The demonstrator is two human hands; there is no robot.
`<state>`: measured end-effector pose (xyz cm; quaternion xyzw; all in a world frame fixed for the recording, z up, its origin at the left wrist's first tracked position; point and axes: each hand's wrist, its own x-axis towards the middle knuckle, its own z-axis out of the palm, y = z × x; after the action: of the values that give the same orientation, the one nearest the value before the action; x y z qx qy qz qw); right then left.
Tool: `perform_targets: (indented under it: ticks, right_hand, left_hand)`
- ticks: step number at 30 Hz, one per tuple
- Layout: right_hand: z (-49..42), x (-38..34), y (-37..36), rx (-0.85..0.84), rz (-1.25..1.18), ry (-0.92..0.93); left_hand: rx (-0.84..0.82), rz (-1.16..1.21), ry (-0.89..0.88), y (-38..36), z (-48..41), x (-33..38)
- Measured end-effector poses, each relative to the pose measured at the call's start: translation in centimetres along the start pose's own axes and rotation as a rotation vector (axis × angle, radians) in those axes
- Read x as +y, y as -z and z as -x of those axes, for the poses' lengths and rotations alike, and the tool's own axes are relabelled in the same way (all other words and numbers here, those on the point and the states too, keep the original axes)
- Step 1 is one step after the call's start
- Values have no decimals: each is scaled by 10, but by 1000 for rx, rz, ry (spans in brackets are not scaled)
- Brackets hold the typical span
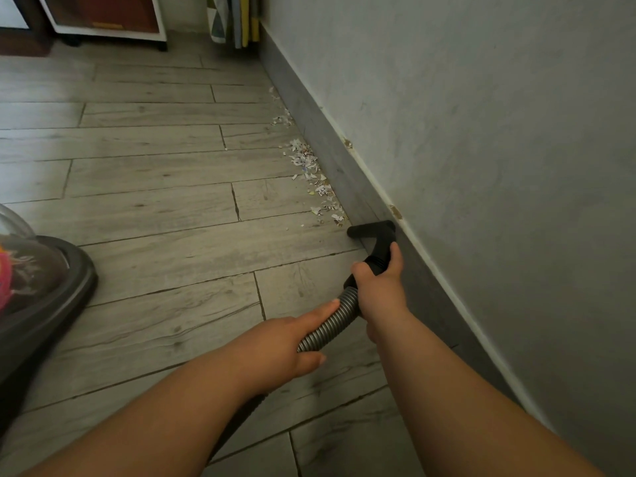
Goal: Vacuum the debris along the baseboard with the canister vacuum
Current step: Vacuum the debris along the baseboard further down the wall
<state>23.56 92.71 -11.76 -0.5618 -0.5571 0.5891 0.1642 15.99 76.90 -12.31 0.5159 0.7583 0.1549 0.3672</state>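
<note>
Black plastic nozzle [370,230] flat on the grey plank floor [155,218], just ahead of the right hand's [378,284] fingers [361,270], one end touching the dark grey baseboard [327,156]. Right fingers clenched round the black handle piece [377,261] behind the nozzle, one finger lying up along the side nearest the wall [481,132]. Ribbed grey hose [330,321] leading back from that grip and down into the left hand [282,342]; left fingers [320,309] wrapped round the hose, forefinger stretched along its top, thumb below it. Rest of the hose hidden behind the left hand. Debris [309,163], small torn scraps of white and printed paper, strewn in a narrow band ahead of the right fingers, hard against the foot of the baseboard, nearest scraps just beyond the nozzle, farthest well up along the wall. Canister vacuum [41,287] well to the left of both sets of fingers, dark rim and clear dome partly cut off by the frame edge, something pink inside. Far ahead of the fingers, a white-framed cabinet [110,15] on dark feet and some patterned flat boards [234,18] leaning at the far end of the wall
</note>
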Motion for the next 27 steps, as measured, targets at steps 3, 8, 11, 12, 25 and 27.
perform_targets:
  ticks: [3, 8, 11, 12, 25, 27]
  right_hand:
    - [-5, -3, -3, 3, 22, 6]
    - [-9, -7, -7, 3, 35, 4]
    - [-11, -10, -11, 1, 47, 9]
    - [-12, -11, -11, 3, 52, 11]
    - [-7, -12, -13, -34, 53, -2]
    - [-4, -10, -16, -59, 34, 1]
  left_hand:
    - [4, 19, 5, 1, -4, -1]
    - [7, 49, 23, 4, -8, -2]
    - [9, 51, 29, 7, -10, -5]
    - [12, 53, 30, 8, -11, -5]
    - [18, 41, 45, 8, -2, -4]
    - [22, 31, 48, 8, 2, -6]
